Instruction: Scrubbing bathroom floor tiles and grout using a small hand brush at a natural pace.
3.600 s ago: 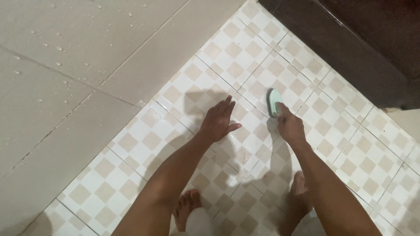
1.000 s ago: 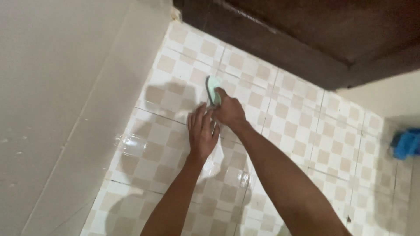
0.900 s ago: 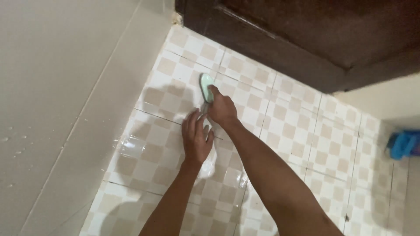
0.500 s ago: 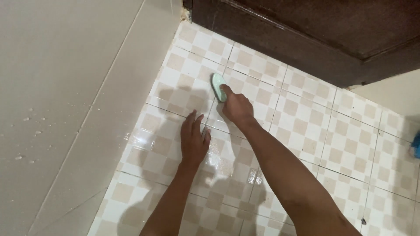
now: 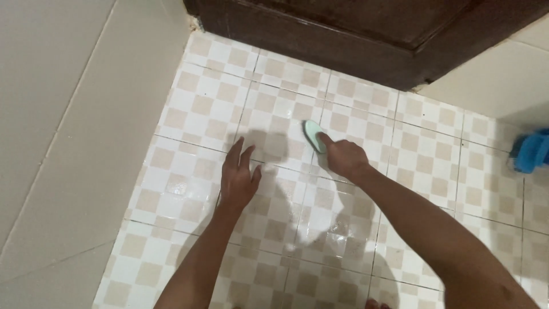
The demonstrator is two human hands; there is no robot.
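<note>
Scrub brush (image 5: pixel 313 135), pale green, lies on the wet checkered floor tiles (image 5: pixel 194 109) with its long axis pointing far-left toward the dark door (image 5: pixel 320 34), as our right hand (image 5: pixel 343 159) grasps its near end and our left hand (image 5: pixel 237 180) rests flat, fingers spread.

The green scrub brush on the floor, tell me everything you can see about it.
The scrub brush is small, oval and pale mint green, with a smooth back that looks like plastic. Its bristles are hidden underneath. It lies on the wet checkered floor tiles, close to a grout line and a short way from the dark wooden door. The right hand holds its near end, fingers on top. The left hand rests flat on the tiles, apart from it.
</note>
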